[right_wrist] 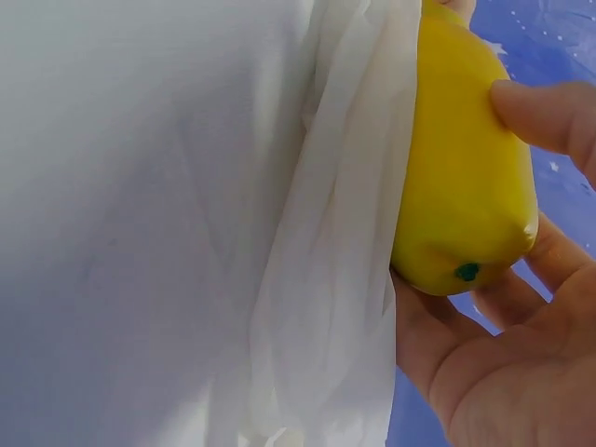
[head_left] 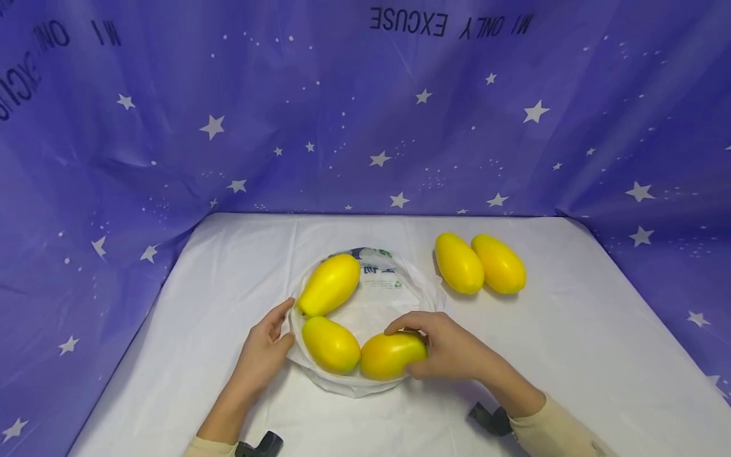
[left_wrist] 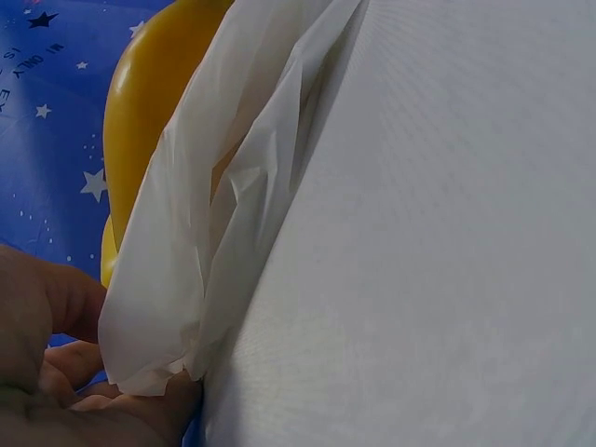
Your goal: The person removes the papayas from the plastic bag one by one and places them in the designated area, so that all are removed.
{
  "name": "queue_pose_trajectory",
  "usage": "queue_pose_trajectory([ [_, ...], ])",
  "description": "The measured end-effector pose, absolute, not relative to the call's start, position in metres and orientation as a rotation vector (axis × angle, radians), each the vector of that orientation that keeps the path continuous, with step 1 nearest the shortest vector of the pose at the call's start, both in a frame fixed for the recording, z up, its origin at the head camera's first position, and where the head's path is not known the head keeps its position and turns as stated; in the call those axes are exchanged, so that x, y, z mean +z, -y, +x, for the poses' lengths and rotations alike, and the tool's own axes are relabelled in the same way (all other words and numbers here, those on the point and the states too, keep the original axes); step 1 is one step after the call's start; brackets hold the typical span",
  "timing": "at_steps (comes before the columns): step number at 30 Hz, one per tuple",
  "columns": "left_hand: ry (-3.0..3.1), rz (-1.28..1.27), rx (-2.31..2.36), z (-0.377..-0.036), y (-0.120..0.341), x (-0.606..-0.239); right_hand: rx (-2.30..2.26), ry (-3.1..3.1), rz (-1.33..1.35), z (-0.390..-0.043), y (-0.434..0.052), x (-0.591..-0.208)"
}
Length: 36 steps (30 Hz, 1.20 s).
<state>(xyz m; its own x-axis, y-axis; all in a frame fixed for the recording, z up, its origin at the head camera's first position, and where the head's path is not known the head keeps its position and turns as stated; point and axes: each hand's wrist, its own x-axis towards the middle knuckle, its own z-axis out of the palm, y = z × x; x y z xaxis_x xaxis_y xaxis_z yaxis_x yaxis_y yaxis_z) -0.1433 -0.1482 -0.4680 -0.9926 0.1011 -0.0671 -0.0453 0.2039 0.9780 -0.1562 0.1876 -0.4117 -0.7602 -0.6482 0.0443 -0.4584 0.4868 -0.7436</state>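
A white plastic bag [head_left: 365, 388] lies on the table with its mouth spread wide. Inside it, an elongated yellow papaya [head_left: 334, 285] lies at the back left and another papaya [head_left: 331, 346] at the front left. My right hand [head_left: 451, 346] grips a third papaya [head_left: 391, 357] at the bag's front right, thumb and fingers on either side of its greenish end. In the right wrist view that papaya [right_wrist: 466, 158] shows a green stem spot. At the left rim, my left hand [head_left: 265, 349] holds the bag's edge [left_wrist: 154, 307] between thumb and fingers.
Two more papayas, one nearer [head_left: 459, 263] and one farther right [head_left: 499, 263], lie side by side on the white-covered table [head_left: 571, 355], right of the bag. A purple star-printed curtain [head_left: 320, 114] stands behind and along both sides. Dark wrist devices [head_left: 263, 444] sit below both hands.
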Motion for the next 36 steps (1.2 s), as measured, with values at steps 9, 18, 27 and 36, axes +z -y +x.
queue_pose_trajectory([
  [9,-2.344,0.087,1.932,-0.143,0.148,-0.470,-1.175,-2.624,-0.856,-0.156,-0.197,-0.403],
  [18,-2.364,0.087,1.914,-0.143,0.148,-0.470,-1.342,-2.652,-0.796,-0.160,-0.209,-0.395],
  [27,-2.351,0.089,1.920,-0.142,0.147,-0.468,-1.452,-2.689,-0.702,-0.164,-0.222,-0.383],
  [36,-2.353,0.075,1.913,-0.142,0.147,-0.468,-1.578,-2.827,-0.441,-0.173,-0.242,-0.373],
])
